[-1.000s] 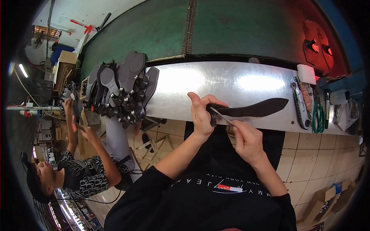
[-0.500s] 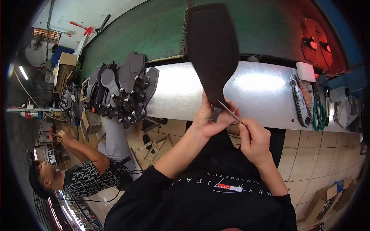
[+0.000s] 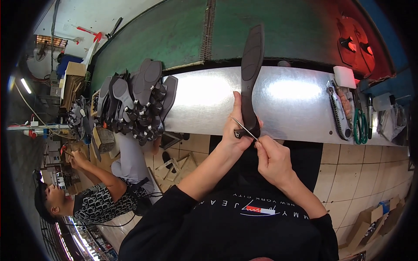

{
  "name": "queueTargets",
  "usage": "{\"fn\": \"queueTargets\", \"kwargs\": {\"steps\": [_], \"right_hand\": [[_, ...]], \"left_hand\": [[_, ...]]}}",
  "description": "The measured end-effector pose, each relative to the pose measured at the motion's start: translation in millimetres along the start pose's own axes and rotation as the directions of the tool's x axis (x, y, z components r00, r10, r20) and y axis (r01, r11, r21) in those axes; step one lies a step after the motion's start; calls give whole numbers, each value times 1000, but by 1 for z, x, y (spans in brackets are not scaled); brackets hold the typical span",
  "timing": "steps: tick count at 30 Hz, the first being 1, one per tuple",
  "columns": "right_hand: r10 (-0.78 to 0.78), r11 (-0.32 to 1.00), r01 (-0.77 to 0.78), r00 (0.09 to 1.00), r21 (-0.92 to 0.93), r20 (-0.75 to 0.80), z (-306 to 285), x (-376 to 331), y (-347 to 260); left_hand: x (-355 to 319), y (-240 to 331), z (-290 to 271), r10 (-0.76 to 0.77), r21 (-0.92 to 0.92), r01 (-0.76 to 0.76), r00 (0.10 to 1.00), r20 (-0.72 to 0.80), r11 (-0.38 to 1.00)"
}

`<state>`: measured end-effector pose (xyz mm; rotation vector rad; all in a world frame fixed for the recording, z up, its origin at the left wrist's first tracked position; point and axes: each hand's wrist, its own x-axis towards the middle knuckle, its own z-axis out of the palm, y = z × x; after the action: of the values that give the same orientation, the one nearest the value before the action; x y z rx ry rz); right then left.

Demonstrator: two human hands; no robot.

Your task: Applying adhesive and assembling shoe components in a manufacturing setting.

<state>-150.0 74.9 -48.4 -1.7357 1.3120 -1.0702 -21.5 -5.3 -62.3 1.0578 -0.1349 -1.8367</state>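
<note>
1. A pile of dark shoe soles [image 3: 135, 102] lies at the steel desk's [image 3: 300, 108] left end.
2. Green-handled scissors [image 3: 360, 126] and a white block [image 3: 345, 76] lie at its right.
3. A seated person [image 3: 102, 195] works below left.

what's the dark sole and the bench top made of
The dark sole looks like matte moulded rubber or plastic: dull black, no shine. The bench top seems to be bare sheet metal with a brushed finish, throwing back bright blurred light patches.

A shoe workshop; dark soles [image 3: 130, 102] are stacked on a metal worktop [image 3: 300, 108]; hand tools [image 3: 348, 115] lie alongside; cardboard boxes [image 3: 74, 80] stand behind.
</note>
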Motion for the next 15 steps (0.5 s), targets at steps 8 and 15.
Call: {"fn": "queueTargets", "kwargs": {"steps": [8,15], "right_hand": [[-40,999,41,999,-23,35,-11,1,-2],[-215,975,214,977,63,3,-15,-6,-7]], "left_hand": [[-6,7,15,-26,176,40,997,-79,984],[2,9,15,-47,255,55,998,-38,965]]}}
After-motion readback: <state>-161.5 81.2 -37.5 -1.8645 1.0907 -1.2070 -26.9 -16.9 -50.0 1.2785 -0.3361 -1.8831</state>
